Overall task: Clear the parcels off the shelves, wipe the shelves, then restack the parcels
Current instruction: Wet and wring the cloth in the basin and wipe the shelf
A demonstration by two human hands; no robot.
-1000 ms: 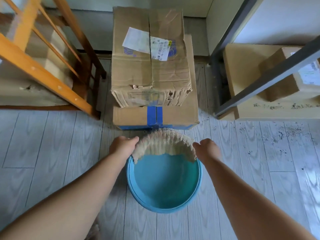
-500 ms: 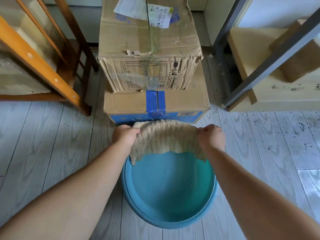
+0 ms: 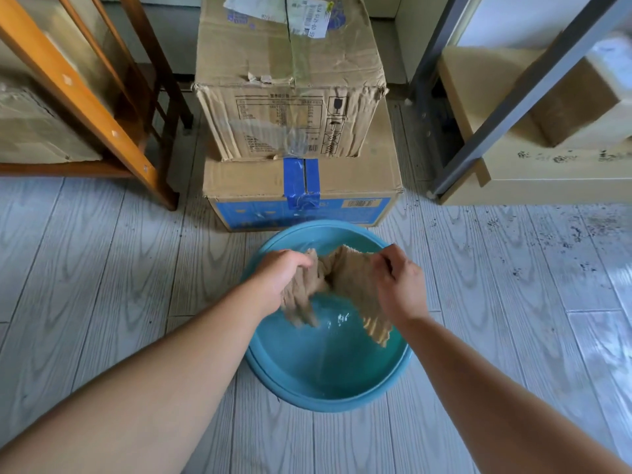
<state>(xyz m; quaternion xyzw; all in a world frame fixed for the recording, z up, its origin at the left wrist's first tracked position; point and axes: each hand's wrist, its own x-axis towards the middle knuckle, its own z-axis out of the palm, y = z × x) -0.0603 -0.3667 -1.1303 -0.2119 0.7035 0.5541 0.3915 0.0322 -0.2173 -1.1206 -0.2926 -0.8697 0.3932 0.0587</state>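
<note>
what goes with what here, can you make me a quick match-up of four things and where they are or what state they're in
Things:
1. beige cloth
2. blue basin
3. creased box
4. blue-taped box

Places or states:
A. on the floor, directly under another box
B. gripped by both hands
C. stacked on top of another box
D. on the floor, holding water

Pairs: 1-B, 2-D, 3-C, 4-A

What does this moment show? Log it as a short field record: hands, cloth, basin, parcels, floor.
left hand: grips one end of the cloth
right hand: pinches the other end
cloth: beige, bunched, hanging into the basin
basin: blue, round, on the floor, holds water
parcels: worn carton stacked on blue-taped box, behind the basin
floor: grey planks, dark specks at right
</note>
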